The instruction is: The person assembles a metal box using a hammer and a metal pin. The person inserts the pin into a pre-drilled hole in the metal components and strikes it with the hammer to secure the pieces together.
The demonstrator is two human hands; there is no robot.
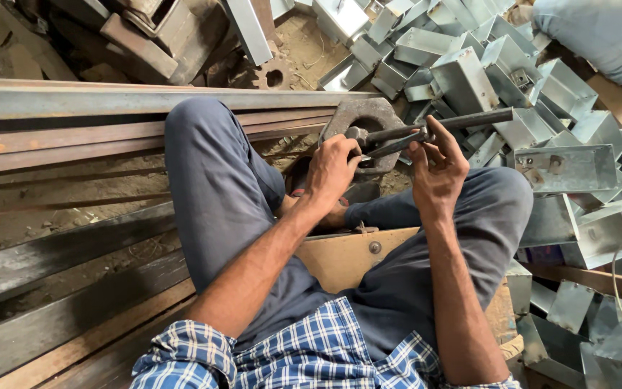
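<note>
**Two hands on dark metal rods above a perforated block**

While the person sits with knees raised, the left hand (332, 167) closes its grip around the near ends of two dark metal rods (426, 128), just above a grey metal block (363, 117) with a hole. The right hand (437, 169) steadies the rods from below, its fingers only loosely curled and partly open. Galvanised sheet-metal boxes (566, 167) lie heaped to the right; rusty steel bars (73, 137) run along the left.

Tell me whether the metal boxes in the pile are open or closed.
Open: the metal boxes show hollow insides with no lids, lying tipped at all angles beside the right hand.
</note>
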